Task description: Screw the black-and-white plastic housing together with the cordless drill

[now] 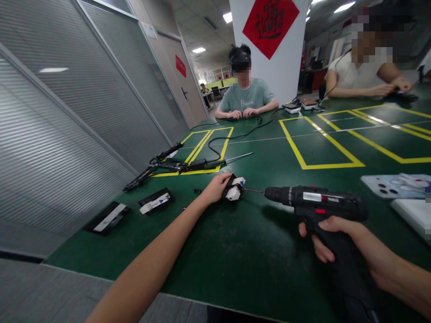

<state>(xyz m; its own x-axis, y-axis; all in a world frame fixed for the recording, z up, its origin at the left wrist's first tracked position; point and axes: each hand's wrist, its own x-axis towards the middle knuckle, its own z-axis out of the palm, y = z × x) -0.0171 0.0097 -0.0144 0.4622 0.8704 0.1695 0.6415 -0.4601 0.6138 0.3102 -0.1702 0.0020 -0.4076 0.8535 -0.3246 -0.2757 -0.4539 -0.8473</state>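
Observation:
Near the middle of the green table, my left hand grips a small black and white part from its left side, fingers closed on it. My right hand is wrapped round the handle of a black cordless drill, one finger near the trigger. The drill lies level and points left. Its long thin bit reaches the right side of the small part; whether it sits in a screw is too small to tell. Two similar black and white pieces lie to the left, one nearer and one farther.
Black jointed metal arms and a corded tool with a thin rod lie at the back left. A phone and a white object are at the right. Yellow tape marks the green table. Two people sit across.

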